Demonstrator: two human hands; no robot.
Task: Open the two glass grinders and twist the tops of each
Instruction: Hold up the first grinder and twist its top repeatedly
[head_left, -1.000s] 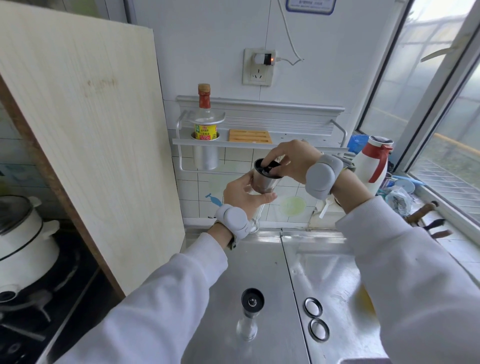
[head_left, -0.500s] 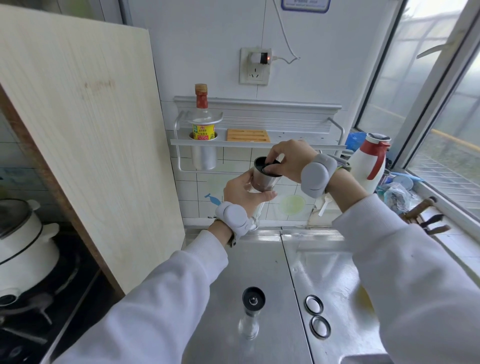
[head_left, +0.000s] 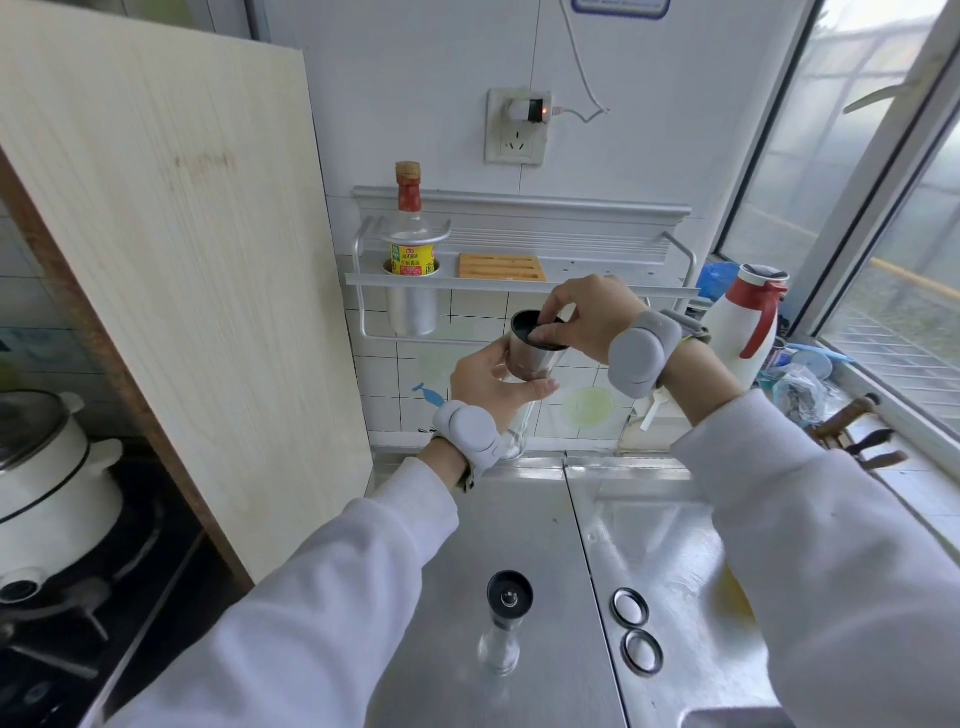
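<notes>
The steel desk (head_left: 519, 525) runs from the tiled back wall toward the person, with a seam down its middle. A tall wooden board (head_left: 171, 260) leans along its left edge and walls it off from the stove and white pot (head_left: 47, 467). At the right edge stand a window sill and a white jug with a red handle (head_left: 743, 322). A wall shelf (head_left: 519, 280) hangs over the back of the desk and carries a bottle (head_left: 410, 223). Between the shelf and the desk surface there is open air, and both hands work there.

The held grinder (head_left: 532, 353) is up in that gap, just in front of the shelf edge and well above the desk. Its long axis is nearly upright, with the steel top and black rim leaning a little toward the person and the glass body pointing down behind the left wrist. The left hand (head_left: 493, 384) grips it round the neck under the steel top, fingers curled. The right hand (head_left: 587, 317) comes from above and its fingertips pinch the black top.

The second grinder (head_left: 506, 623) stands upright on the desk near the front, left of the seam, black top up and glass base down, touched by neither hand. Right of the seam two metal rings (head_left: 629, 606) lie flat, close together, one behind the other, with bare steel around them
</notes>
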